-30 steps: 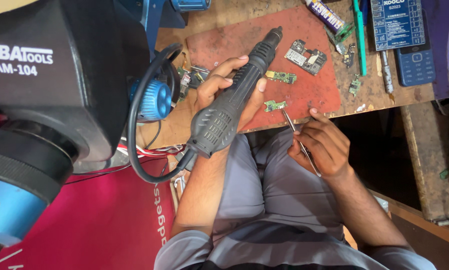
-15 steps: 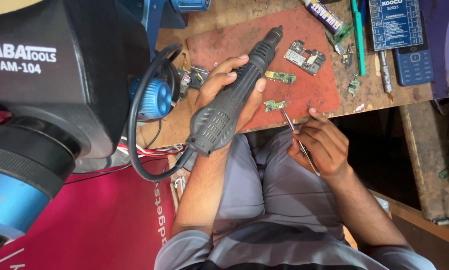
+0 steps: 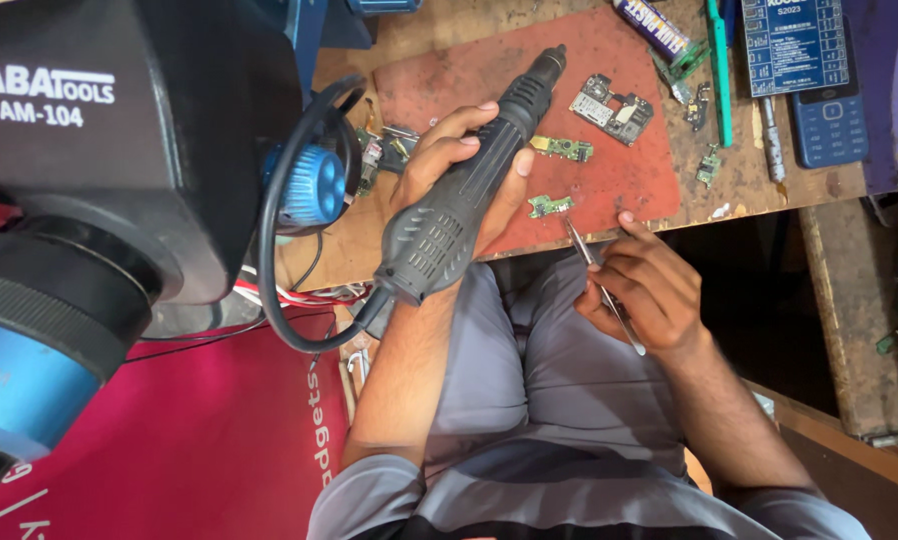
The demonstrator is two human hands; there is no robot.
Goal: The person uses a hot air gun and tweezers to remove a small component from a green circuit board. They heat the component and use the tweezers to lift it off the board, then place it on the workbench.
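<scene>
A person at a repair counter (image 3: 749, 185) holds a grey hot-air handle (image 3: 469, 200) in the left hand (image 3: 439, 160), fingers wrapped round its barrel, nozzle pointing toward the counter's far edge. The right hand (image 3: 649, 290) pinches thin tweezers (image 3: 599, 285), whose tip reaches a small green board (image 3: 550, 205) near the front edge of a red mat (image 3: 619, 170).

Almost nothing has moved in the last second: both hands keep their grip and the board lies where it did, so the work sits at the same steady hold, tool and tweezers poised over the mat. A second green board (image 3: 567, 149) lies just beyond the first, and a larger grey one (image 3: 611, 108) farther back.

At the counter's far right corner sits a blue rectangular printed card (image 3: 796, 45), with a blue keypad phone (image 3: 827, 125) just in front of it. A printed tube (image 3: 654, 27) lies at the far edge (its print is too small to make out), beside a green tool (image 3: 719, 70). A black machine (image 3: 99, 150) with white lettering and a blue knob (image 3: 314, 185) fills the left side; below it lies a red sheet (image 3: 169, 440) with white letters.
</scene>
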